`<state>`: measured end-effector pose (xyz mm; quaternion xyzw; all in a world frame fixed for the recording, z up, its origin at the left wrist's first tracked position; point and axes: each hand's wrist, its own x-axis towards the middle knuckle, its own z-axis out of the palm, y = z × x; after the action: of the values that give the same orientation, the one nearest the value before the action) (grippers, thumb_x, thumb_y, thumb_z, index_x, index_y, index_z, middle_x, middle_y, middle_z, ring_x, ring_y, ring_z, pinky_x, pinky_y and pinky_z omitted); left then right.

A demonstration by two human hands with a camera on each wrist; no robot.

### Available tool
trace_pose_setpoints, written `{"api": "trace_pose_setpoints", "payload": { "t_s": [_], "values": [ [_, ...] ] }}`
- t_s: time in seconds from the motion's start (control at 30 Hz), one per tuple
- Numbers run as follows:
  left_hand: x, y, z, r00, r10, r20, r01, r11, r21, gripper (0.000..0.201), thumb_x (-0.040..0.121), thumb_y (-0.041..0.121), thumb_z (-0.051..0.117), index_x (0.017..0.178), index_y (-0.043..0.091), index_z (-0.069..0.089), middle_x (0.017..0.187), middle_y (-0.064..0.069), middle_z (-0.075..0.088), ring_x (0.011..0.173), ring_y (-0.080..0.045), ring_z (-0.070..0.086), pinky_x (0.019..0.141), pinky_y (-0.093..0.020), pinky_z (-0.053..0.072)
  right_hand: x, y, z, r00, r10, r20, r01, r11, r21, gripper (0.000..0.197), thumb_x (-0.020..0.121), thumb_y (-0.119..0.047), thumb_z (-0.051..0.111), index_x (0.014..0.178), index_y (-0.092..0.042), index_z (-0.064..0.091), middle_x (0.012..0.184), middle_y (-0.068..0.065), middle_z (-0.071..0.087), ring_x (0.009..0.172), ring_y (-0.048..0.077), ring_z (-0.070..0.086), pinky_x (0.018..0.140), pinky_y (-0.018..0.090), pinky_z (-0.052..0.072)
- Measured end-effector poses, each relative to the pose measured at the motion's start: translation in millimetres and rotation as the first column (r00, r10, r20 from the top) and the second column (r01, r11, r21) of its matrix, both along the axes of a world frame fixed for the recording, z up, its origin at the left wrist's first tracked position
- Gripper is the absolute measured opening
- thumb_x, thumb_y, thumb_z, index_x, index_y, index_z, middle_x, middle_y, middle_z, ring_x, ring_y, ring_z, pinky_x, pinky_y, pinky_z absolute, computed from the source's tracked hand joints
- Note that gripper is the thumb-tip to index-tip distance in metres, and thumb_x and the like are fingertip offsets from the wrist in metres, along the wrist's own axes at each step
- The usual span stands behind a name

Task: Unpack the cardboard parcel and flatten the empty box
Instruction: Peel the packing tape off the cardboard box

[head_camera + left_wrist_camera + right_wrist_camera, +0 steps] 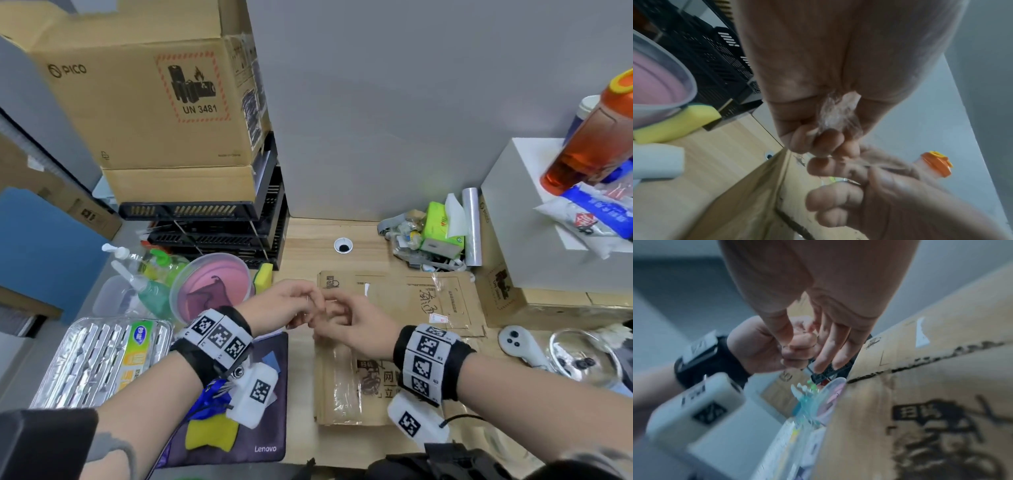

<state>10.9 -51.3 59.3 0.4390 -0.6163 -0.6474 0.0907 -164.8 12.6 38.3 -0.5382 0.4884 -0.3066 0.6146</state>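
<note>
The flattened brown cardboard box (394,308) (748,203) (920,386) lies printed side up on the wooden desk. Both hands meet just above its far left corner. My left hand (294,305) (828,134) (797,344) is curled into a fist and grips a crumpled wad of clear tape (838,112). My right hand (342,318) (838,178) (803,337) faces it, thumb and forefinger pinching at the tape by the left fingertips. The pinch itself is partly hidden and blurred.
Left of the hands stand a lidded pink bowl (212,284), pump bottles, foil trays (99,356) and black crates (219,226) under a PICO carton (144,102). A dark mouse mat (260,411) lies near me. Tissue clutter (438,229), a white controller (520,342) and a glass bowl (582,356) sit to the right.
</note>
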Motion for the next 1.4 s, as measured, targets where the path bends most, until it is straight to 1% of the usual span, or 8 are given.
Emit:
{"api": "trace_pose_setpoints", "payload": {
  "t_s": [0.13,0.37,0.5,0.67,0.83,1.03,1.17,1.4],
  "values": [
    [-25.2,1.4,-3.0,0.996,0.088,-0.016,-0.088,0.996,0.020,0.014,0.058,0.007,0.044,0.068,0.010,0.054,0.049,0.005,0.047,0.048,-0.012,0.036,0.046,-0.024,0.027,-14.1,0.8,2.4,0.987,-0.163,0.010,0.163,0.985,0.056,0.010,0.090,-0.008,0.066,0.081,-0.010,0.062,0.065,0.003,0.069,0.054,0.014,0.063,0.063,0.030,0.054],
    [-48.2,3.4,-11.5,0.898,0.383,-0.216,-0.277,0.874,0.400,0.027,0.067,0.013,0.050,0.094,0.007,0.052,0.070,-0.007,0.047,0.063,-0.021,0.047,0.065,-0.036,0.040,-35.1,2.7,-10.1,0.904,-0.052,-0.424,0.003,0.993,-0.115,0.012,0.087,-0.015,0.067,0.080,-0.007,0.072,0.066,0.001,0.069,0.049,0.000,0.055,0.055,0.014,0.046],
    [-68.0,3.3,-11.4,0.961,0.267,-0.072,-0.254,0.955,0.152,0.031,0.075,0.003,0.062,0.103,0.011,0.053,0.089,-0.016,0.057,0.080,-0.024,0.054,0.073,-0.029,0.044,-42.7,-1.9,-15.7,0.870,-0.104,-0.483,0.054,0.992,-0.116,0.016,0.084,-0.014,0.062,0.072,-0.009,0.071,0.063,0.006,0.066,0.053,0.009,0.052,0.060,0.029,0.049],
    [-89.4,12.1,-16.3,0.972,0.085,0.218,0.000,0.932,-0.363,0.037,0.103,0.017,0.048,0.140,0.017,0.048,0.132,-0.010,0.059,0.112,-0.021,0.062,0.098,-0.031,0.049,-44.2,-15.6,-7.1,0.942,-0.318,0.109,0.259,0.894,0.366,0.028,0.085,0.008,0.039,0.098,0.006,0.064,0.092,0.025,0.063,0.076,0.030,0.063,0.074,0.035,0.054],
    [-101.7,12.4,-9.7,0.883,-0.028,0.469,0.342,0.723,-0.600,0.055,0.107,0.022,0.035,0.159,0.010,0.020,0.165,-0.010,0.031,0.155,-0.026,0.018,0.128,-0.045,0.004,-60.4,-26.5,18.7,0.595,-0.570,0.567,0.086,0.747,0.660,0.039,0.096,-0.015,0.029,0.116,-0.002,0.059,0.101,0.015,0.072,0.092,0.025,0.068,0.092,0.039,0.049],
    [-115.6,23.0,9.3,0.834,-0.181,0.521,0.450,0.770,-0.452,0.083,0.099,0.027,0.038,0.158,0.006,-0.016,0.169,-0.015,0.011,0.157,-0.027,0.005,0.125,-0.033,-0.001,-69.6,-32.6,10.6,0.773,-0.473,0.422,0.143,0.779,0.611,0.047,0.102,-0.046,0.037,0.109,-0.010,0.067,0.102,0.010,0.071,0.101,0.023,0.065,0.090,0.036,0.052],
    [-122.4,16.9,10.8,0.921,-0.099,0.376,0.325,0.727,-0.606,0.042,0.098,0.022,0.049,0.136,0.010,0.037,0.113,-0.003,0.059,0.110,-0.022,0.054,0.100,-0.038,0.044,-77.6,-38.2,-2.7,0.869,-0.494,0.033,0.429,0.784,0.448,0.041,0.098,-0.047,0.042,0.074,-0.017,0.056,0.056,0.002,0.047,0.040,0.014,0.041,0.041,0.022,0.034],
    [-131.8,13.6,-0.4,0.941,-0.043,0.337,0.279,0.665,-0.693,0.058,0.091,0.043,0.063,0.143,0.024,0.043,0.134,0.005,0.056,0.124,-0.012,0.052,0.098,-0.029,0.044,-96.1,-36.7,-5.9,0.853,-0.501,-0.146,0.517,0.774,0.365,0.047,0.099,-0.039,0.038,0.063,-0.012,0.049,0.049,0.004,0.046,0.034,0.015,0.034,0.034,0.017,0.024]
  ]
}}
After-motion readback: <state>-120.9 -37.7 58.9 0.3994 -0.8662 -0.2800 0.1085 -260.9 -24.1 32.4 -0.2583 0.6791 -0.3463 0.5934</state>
